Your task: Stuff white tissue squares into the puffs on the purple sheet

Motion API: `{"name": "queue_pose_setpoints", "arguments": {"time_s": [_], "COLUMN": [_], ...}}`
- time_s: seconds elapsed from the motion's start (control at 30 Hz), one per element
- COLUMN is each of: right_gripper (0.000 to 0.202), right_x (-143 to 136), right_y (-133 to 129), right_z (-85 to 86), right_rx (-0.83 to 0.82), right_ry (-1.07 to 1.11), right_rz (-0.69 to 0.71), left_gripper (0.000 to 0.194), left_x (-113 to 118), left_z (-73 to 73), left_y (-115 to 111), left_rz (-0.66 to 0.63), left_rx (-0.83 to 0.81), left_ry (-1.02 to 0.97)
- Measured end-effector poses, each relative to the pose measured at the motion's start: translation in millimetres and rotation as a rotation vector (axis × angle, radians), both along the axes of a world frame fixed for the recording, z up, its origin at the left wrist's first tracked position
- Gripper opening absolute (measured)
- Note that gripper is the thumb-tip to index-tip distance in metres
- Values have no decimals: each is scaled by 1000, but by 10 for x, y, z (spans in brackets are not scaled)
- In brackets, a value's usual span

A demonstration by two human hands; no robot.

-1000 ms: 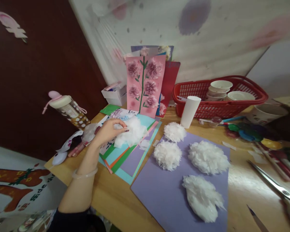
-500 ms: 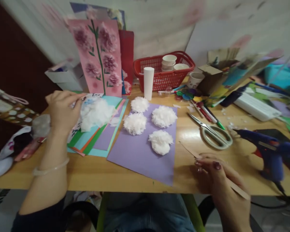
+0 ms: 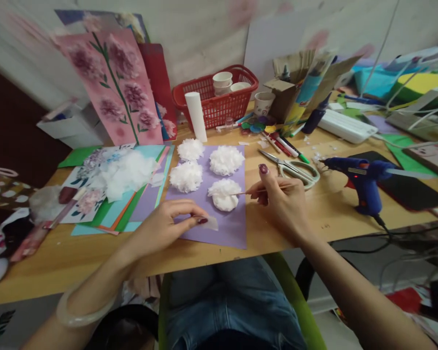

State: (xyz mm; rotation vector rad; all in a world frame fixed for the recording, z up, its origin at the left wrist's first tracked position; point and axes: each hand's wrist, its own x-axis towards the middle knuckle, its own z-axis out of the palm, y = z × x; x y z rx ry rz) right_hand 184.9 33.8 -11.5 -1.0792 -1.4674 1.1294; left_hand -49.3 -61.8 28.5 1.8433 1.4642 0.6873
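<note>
My left hand (image 3: pixel 178 216) pinches a small square of white tissue paper (image 3: pixel 212 223) over the lower part of a purple paper sheet (image 3: pixel 199 235). My right hand (image 3: pixel 277 194), thumb raised, closes around a thin stick (image 3: pixel 248 193). The stick's tip reaches the right side of the lowest white tissue-paper flower (image 3: pixel 224 195); whether it touches cannot be made out. Three other ruffled white flowers sit on the sheet, among them one at the upper right (image 3: pixel 226 160). Left of them, a loose pile of white tissue squares (image 3: pixel 126 172) lies on coloured papers (image 3: pixel 146 204).
Scissors (image 3: pixel 294 167) and a blue glue gun (image 3: pixel 361 180) lie on the right, the gun beside a dark phone (image 3: pixel 416 187). Behind stand a white roll (image 3: pixel 196 116), a red basket (image 3: pixel 219 109) holding paper cups, and a pink flower picture (image 3: pixel 113 87). Several pens lie near the scissors.
My left hand has moved right from the tissue pile to the purple sheet, carrying a tissue square. My right hand has brought the stick up and left to the lowest flower. The view has shifted.
</note>
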Motion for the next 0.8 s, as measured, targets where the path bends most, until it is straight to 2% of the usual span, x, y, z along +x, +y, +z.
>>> {"name": "queue_pose_setpoints", "arguments": {"time_s": [0.1,0.23,0.33,0.5,0.63,0.8], "right_gripper": [54,51,50,50,51,53], "right_x": [-12,-24,-29,-11,2,10], "right_y": [13,41,61,102,126,57], "right_z": [-23,-46,-71,-93,-84,-56], "right_rx": [-30,-30,-29,-99,-141,-57], "right_ry": [68,89,89,138,150,187], "right_rz": [-29,-49,-53,-49,-56,-201], "left_gripper": [24,24,22,18,18,14], "left_x": [55,165,256,329,344,376], "left_z": [-9,-25,-69,-144,-169,-219], "left_y": [23,87,171,405,589,700], "left_rz": [-84,-111,-91,4,4,71], "left_rx": [-6,-32,-30,125,163,217], "left_ry": [23,67,69,128,210,272]}}
